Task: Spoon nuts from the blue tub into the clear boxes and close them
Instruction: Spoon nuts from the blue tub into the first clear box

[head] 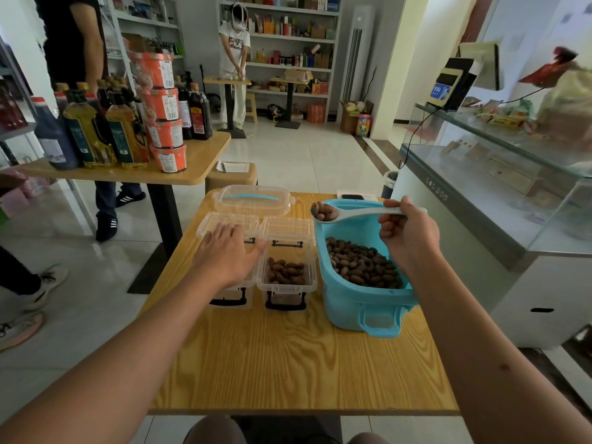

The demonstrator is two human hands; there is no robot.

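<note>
On the wooden desk [288,357] the blue tub [362,302] sits at the right, holding a layer of brown nuts [362,265]. The right hand [408,238] hangs above the tub, fingers curled round the handle of a white spoon [352,214]; the spoon's bowl, loaded with nuts, points left over the tub's far left rim. Just left of the tub stands the right clear box [287,270], lid hinged back, with some nuts on its bottom. Beside it on the left is the left clear box [232,293], also with its lid back and mostly hidden under the left hand [229,251], which lies over it with fingers straight and spread, gripping nothing. Farther back rests a clear lid with a blue handle [253,200].
</note>
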